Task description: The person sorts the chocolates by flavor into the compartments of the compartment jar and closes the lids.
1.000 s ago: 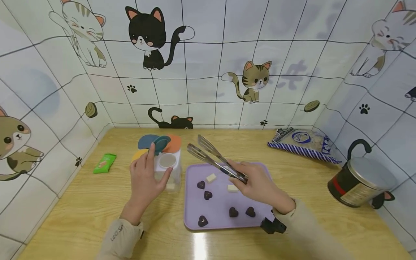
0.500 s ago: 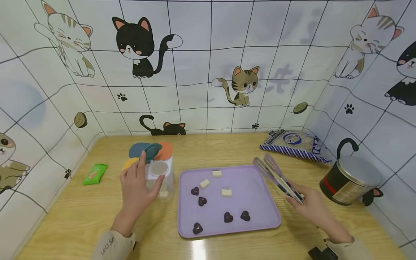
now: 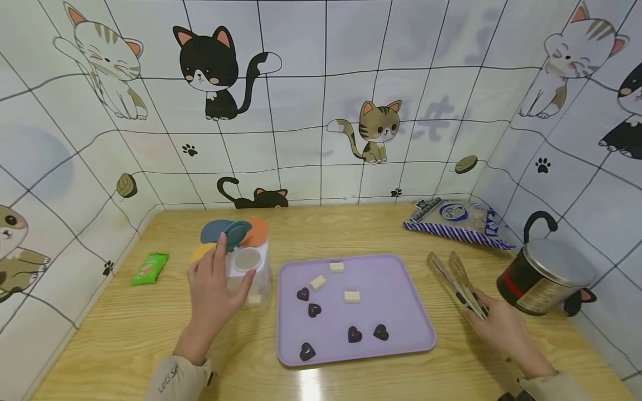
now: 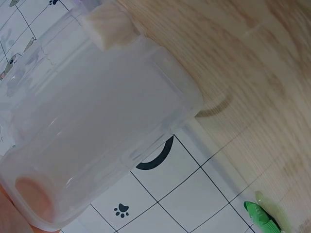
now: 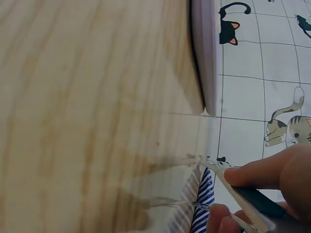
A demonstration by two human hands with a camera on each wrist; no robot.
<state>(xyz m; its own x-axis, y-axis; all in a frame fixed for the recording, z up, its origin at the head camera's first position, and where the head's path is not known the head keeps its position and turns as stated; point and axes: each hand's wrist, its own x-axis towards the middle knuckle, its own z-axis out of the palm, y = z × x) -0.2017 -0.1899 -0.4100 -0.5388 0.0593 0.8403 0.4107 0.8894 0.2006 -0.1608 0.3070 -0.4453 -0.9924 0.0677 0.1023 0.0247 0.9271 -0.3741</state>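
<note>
Gripping tongs (image 3: 458,283), right hand (image 3: 504,328) moved right off tray (image 3: 401,273) | left hand (image 3: 213,289) clasping jar (image 3: 251,273)

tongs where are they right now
In the head view the tongs are at the right, held in the right hand low over the wooden table, between the purple tray and the dark canister.

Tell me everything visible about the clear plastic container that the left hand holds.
The clear plastic container stands upright on the wooden table, left of the purple tray and apart from it. Its walls are transparent; its white top has a round opening, with a teal flap lifted behind. One pale cube lies at its bottom. The left hand grips its side.
</note>
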